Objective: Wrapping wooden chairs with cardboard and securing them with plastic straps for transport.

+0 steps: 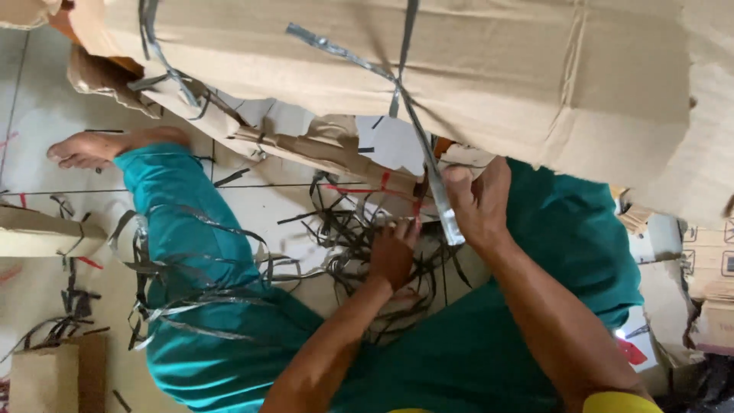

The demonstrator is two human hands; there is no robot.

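Note:
A big bundle of flattened brown cardboard point(489, 69) fills the top of the view, bound by crossing grey plastic straps point(397, 84). My right hand point(478, 203) pinches one grey strap just below the bundle's lower edge. My left hand point(391, 252) is lower and to the left, its fingers closed among a tangle of dark loose straps point(344, 233) beside a thin red strip. My legs in teal trousers point(191, 252) stretch out to the left, with a bare foot point(88, 147) on the tiled floor.
Loose grey and black straps point(160, 306) lie over my leg and the white tiled floor point(46, 107). Torn cardboard pieces point(50, 229) sit at the left and a small box point(57, 375) at bottom left. Printed cartons point(707, 283) stand at the right.

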